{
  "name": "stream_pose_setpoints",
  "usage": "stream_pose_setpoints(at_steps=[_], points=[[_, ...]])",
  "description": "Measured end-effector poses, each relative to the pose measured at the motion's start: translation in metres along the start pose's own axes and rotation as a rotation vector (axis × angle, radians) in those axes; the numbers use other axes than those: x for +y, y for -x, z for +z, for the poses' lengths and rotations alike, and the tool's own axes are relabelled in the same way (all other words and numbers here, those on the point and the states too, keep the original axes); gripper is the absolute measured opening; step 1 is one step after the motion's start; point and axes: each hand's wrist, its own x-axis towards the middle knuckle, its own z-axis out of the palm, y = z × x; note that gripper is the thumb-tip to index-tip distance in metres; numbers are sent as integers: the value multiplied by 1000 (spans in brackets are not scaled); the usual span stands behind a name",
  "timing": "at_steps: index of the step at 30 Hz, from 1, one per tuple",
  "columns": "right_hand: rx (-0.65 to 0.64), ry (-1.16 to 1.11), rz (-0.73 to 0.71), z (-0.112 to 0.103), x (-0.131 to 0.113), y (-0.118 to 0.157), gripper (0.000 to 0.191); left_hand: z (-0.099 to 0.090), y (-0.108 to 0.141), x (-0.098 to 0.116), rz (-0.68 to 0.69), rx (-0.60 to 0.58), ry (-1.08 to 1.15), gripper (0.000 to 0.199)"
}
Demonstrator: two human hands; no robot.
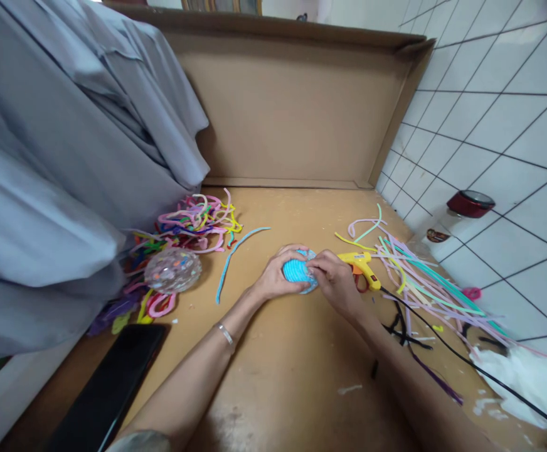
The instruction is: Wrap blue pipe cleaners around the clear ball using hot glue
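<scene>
Near the middle of the wooden table, my left hand (276,274) wraps round a small ball (295,270) covered in coils of bright blue pipe cleaner. Its right side looks clear and uncovered. My right hand (332,276) is pinched at that side of the ball; what its fingertips hold, if anything, is too small to make out. A yellow glue gun (367,270) lies just right of my right hand, its black cord running to the lower right. One loose blue pipe cleaner (230,257) lies curved to the left of my left hand.
Left are tangled coloured pipe cleaners (198,220), a clear speckled ball (173,270), a black phone (113,383) and a grey cloth (85,150). Right are straight pipe cleaners (428,276), a red-lidded jar (452,223) and white tissue (527,383). Cardboard (292,113) stands behind.
</scene>
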Motion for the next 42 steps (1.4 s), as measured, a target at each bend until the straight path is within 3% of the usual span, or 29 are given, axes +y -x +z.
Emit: stream_pose_setpoints(at_steps=[5,13,20,27,30,34,36,39,42], points=[[3,-7,7,0,0,0,18,1,-1,-4,8,17,21,47],[199,50,78,-5,4,-1,18,1,-1,-4,-37,68,53,52],[289,128,102,-6,-3,-2,18,2,-2,0,-13,48,-61,51],[531,402,352,-38,25,2,25,3,-1,-2,33,48,-51,49],[412,653,522,-54,42,11,31,2,-1,-1,34,55,-42,50],[-47,950,760,-60,49,21,42,1,-1,1,20,47,-53,51],[-185,1008,816,-59,48,23,52,1,0,1,24,47,-55,50],[-273,1003,850,-58,48,24,55,1,0,2,27,45,-56,49],[-282,988,874,-58,52,24,49,1,0,2,21,41,-61,49]])
